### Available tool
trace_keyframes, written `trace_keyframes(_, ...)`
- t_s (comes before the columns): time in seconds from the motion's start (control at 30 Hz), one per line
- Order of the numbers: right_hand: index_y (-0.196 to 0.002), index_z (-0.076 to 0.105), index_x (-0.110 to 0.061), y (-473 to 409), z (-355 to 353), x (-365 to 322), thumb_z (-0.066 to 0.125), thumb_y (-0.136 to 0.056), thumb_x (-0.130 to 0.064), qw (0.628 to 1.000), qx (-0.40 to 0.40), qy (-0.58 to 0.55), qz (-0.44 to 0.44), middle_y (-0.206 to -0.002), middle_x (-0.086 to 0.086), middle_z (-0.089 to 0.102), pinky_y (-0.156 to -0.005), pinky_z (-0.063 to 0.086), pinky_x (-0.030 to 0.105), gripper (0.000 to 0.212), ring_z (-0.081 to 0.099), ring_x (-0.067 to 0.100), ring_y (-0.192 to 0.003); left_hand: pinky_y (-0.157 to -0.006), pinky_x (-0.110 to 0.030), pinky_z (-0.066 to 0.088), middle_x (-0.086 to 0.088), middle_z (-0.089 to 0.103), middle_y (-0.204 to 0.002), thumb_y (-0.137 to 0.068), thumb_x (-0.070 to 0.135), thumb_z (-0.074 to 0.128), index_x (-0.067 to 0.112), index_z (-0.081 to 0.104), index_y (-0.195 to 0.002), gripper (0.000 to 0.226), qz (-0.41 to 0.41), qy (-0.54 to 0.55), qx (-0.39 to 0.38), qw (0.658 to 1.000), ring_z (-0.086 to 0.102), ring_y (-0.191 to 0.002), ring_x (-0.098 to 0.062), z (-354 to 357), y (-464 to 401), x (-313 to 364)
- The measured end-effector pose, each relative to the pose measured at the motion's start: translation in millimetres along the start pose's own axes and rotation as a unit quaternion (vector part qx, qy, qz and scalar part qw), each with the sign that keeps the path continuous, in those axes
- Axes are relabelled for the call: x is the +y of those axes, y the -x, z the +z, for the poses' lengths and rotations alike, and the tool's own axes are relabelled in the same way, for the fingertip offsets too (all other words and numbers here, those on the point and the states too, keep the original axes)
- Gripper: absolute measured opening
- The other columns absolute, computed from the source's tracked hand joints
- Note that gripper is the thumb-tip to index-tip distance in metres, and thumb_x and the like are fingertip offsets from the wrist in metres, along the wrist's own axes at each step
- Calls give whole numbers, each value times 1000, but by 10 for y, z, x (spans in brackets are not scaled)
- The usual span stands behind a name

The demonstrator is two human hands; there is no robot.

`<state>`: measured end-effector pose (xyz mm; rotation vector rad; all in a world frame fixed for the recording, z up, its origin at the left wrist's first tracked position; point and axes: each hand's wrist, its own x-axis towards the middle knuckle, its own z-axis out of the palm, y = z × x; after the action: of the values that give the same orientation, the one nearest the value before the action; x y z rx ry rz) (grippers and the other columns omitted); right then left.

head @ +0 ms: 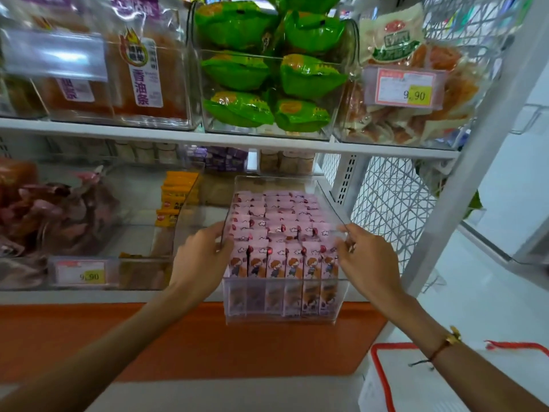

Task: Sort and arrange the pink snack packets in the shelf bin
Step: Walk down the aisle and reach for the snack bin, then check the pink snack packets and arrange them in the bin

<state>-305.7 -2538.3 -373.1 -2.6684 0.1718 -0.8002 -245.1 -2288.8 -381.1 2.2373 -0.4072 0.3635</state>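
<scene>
Clear bin point(285, 304) pulled partway out of lower shelf point(184, 295), front overhanging edge. Packets point(279, 233) packed upright in tight rows inside.

Left hand point(202, 254) curled round left bin wall; right hand point(365, 257) pinching right wall rim.

Packets judged light, soft, crinkly, slippery; best pinched at top seams. Bin judged stiff, slick; walls best gripped low.

Open room forward over orange ledge point(178, 337); upper shelf point(225, 141) close above, neighbouring bin point(190, 203) just left.
</scene>
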Motion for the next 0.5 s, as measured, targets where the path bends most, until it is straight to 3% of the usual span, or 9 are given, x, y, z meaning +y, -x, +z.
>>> trace_keyframes(0.07, -113, 63, -11, -51, 41, 27, 51, -96, -24, 1000, 1, 3, 9, -69, -1, 64, -40, 27, 15, 24, 53, 6, -46, -67, -26, 56, 22, 63, -85, -98, 34, 45, 33, 58, -104, 14, -5, 25, -12, 1000, 64, -81, -5, 33, -24, 11)
trace_keyframes(0.13, -121, 55, -11, -82, 101, 39, 48, -97, -22, 1000, -23, 0, 14, -68, -4, 60, -38, 33, 21, 27, 50, 7, -46, -77, -36, 57, 9, 68, -105, -95, 48, 40, 26, 58, -119, 37, -19, 29, -31, 999, 65, -95, -12, 50, -41, 14)
trace_keyframes(0.23, -138, 38, -14, -50, 167, 44, 44, -99, -19, 999, -48, -17, 17, -64, -8, 52, -36, 42, 22, 39, 47, 7, -43, -76, -32, 54, 0, 67, -117, -92, 55, 29, 23, 51, -130, 54, -27, 22, -43, 998, 68, -92, -16, 44, -19, -34)
trace_keyframes(0.4, -145, 31, -14, 8, 164, 32, 42, -100, -18, 999, -42, -10, 1, -65, -8, 51, -36, 38, 13, 46, 43, 3, -43, -61, -24, 42, 2, 72, -104, -101, 40, 30, 25, 53, -127, 38, -14, -17, -48, 999, 60, -62, -1, 24, 22, -55)
trace_keyframes(0.5, -146, 27, -14, 28, 150, 24, 38, -101, -18, 998, -60, 8, -8, -68, -4, 56, -34, 33, 14, 47, 46, 6, -44, -57, -22, 40, 10, 67, -90, -102, 38, 30, 22, 52, -127, 37, -15, -18, -51, 998, 56, -63, 4, 25, 45, -53)
